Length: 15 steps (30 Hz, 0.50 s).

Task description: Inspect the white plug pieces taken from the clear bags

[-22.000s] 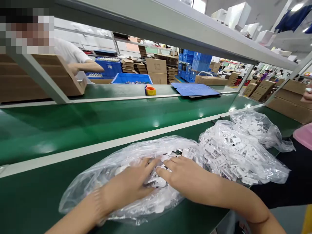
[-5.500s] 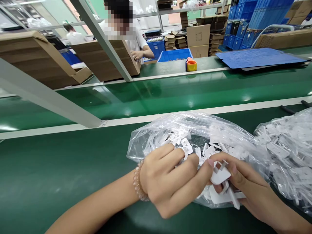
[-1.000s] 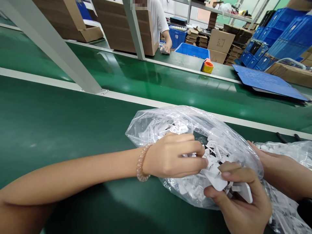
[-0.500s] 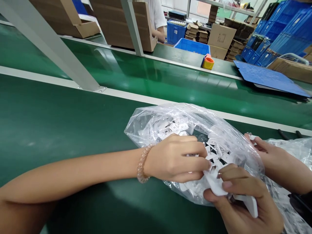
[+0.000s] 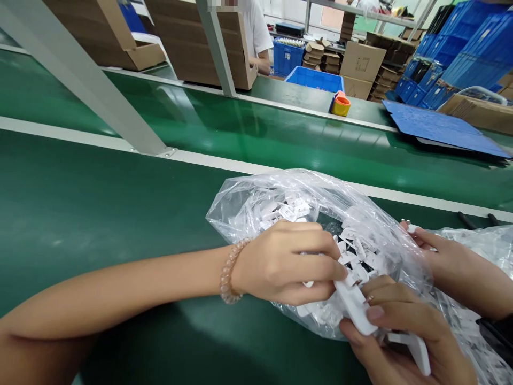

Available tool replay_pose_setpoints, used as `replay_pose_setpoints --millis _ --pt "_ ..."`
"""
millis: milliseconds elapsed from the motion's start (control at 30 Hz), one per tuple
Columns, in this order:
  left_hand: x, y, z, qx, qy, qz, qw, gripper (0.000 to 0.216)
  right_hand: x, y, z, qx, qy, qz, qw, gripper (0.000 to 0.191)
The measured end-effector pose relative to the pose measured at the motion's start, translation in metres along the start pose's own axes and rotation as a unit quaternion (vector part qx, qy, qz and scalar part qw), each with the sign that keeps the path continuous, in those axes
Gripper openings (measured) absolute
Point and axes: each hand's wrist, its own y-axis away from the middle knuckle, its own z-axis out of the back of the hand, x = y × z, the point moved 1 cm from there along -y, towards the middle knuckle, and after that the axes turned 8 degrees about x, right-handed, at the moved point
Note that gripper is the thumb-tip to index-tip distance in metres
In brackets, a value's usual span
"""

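Observation:
My left hand (image 5: 286,262), with a beaded bracelet on its wrist, is closed in a pinch at the upper end of a white plastic piece (image 5: 357,310). My right hand (image 5: 412,337) grips the lower end of that piece between thumb and fingers. A second white plastic piece (image 5: 419,353) is tucked in the palm of my right hand. Both hands are over a clear plastic bag (image 5: 240,200), its mouth open. Inside lie many small white plastic parts (image 5: 355,251), some with metal bits. My left fingertips are partly hidden.
At the right, a co-worker's hand (image 5: 457,262) holds a small white part beside another bag of parts (image 5: 473,331). A grey post (image 5: 100,85) rises from the green bench (image 5: 100,208). Beyond are a tape roll (image 5: 340,104), a blue board (image 5: 444,128), cartons and another person.
The white piece has turned and tilted slightly downward between my hands. My right hand has shifted a little down and right. The co-worker's hand has moved slightly.

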Motion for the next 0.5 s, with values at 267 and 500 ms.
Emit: replay_pose_setpoints --millis 267,500 --pt "-0.0005 -0.0011 -0.0004 0.003 0.015 0.009 1.0 0.009 -0.0017 0.0038 0.0005 0.002 -0.006 0.014 1.0 0.027" --pt "-0.002 0.0002 -0.0007 0.051 0.011 0.015 0.999 0.014 -0.0027 -0.0056 0.0023 0.067 0.004 -0.035 0.997 0.02"
